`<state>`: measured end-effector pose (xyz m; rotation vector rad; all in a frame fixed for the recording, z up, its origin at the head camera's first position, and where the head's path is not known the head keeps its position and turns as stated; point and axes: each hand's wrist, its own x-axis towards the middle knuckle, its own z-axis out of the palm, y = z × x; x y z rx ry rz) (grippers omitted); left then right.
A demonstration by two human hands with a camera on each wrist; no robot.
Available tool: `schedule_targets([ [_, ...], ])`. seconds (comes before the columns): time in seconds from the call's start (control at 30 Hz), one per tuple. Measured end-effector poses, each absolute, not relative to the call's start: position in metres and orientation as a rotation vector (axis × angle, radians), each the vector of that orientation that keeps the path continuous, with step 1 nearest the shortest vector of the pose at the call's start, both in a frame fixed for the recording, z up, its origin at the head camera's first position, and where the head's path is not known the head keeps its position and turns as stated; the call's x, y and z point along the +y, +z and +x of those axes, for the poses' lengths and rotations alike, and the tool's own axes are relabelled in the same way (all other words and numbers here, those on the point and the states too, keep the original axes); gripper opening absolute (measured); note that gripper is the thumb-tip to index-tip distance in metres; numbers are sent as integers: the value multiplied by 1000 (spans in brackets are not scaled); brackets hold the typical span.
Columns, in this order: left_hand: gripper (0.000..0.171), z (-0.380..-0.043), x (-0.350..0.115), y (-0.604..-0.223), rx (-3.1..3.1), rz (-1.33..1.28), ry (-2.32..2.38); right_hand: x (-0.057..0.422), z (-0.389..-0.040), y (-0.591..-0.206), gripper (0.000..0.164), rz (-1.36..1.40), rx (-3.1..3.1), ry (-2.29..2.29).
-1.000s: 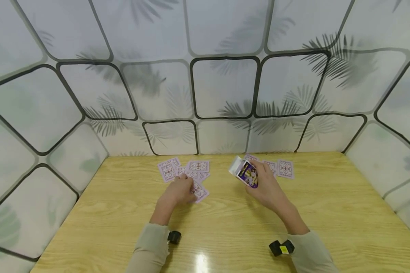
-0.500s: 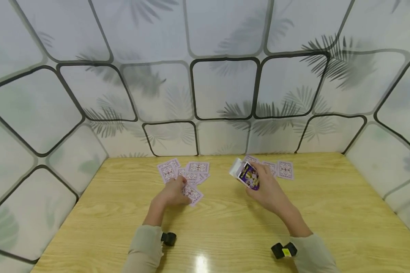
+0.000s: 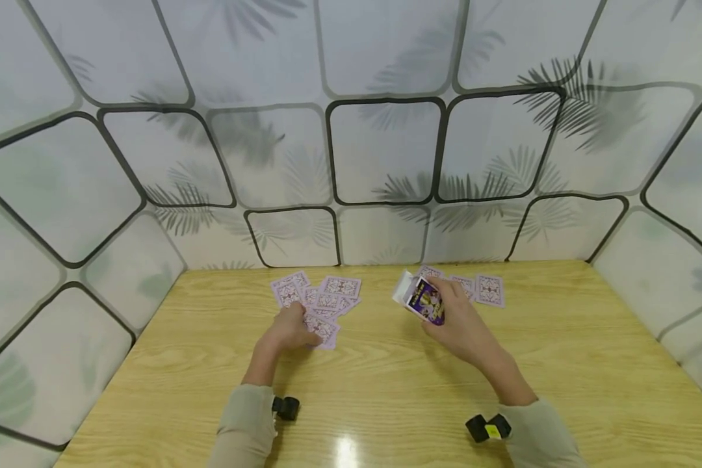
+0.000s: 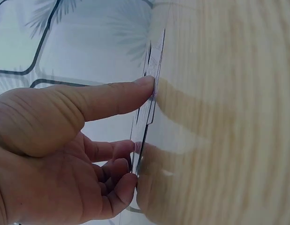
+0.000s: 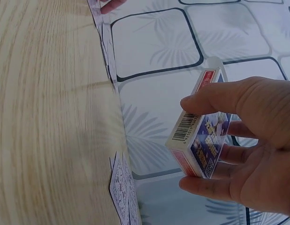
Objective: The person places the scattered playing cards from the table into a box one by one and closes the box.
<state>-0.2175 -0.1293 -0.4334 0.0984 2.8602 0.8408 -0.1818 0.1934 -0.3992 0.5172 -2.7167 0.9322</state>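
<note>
Three sides of pale wall [image 3: 386, 156], marked with dark rounded outlines and grey palm fronds, stand around you at the far end, left and right. Before you spreads the yellowish wood-grain worktop [image 3: 398, 390], with a bright glint low in the middle of the head view. Light sleeves [image 3: 246, 416] cover your forearms and end short of the hands. Your right hand [image 3: 459, 322] is wrapped about the card box [image 3: 426, 300], its thumb along the narrow side and its fingers on the other side, holding it up off the worktop. Your left hand [image 3: 285, 327] is low at the worktop, pinching the gathered cards [image 3: 322, 330] between its thumb at one edge and its curled fingers at another. The card box is tilted, its purple picture face showing in the head view and its white end flap open toward the upper left; the right wrist view shows a barcode [image 5: 184, 126] just beside your thumb. Beyond the gathered cards, loose cards [image 3: 342, 287] overlap one another, lilac patterned backs up. More cards [image 3: 489, 290] lie near the far edge, some partly hidden behind the card box and your right hand. Small black cameras [image 3: 289, 408] sit at your wrists, the right one bearing a yellow label [image 3: 492, 431].
</note>
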Motion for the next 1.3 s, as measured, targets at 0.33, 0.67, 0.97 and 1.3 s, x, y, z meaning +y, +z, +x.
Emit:
schedule_targets([
  [0.33,62,-216,-135,-430,2827,-10,900,194,-180,-399,75,518,-2725,939],
  [0.67,44,-215,-137,-433,2797,-8,970,193,-179,-400,74,524,-2716,929],
  [0.97,13,-212,-151,-427,2714,97,1226,191,-176,-401,74,545,-2722,930],
  [1.3,26,-209,-148,-396,2452,287,1605,187,-175,-397,75,601,-2719,888],
])
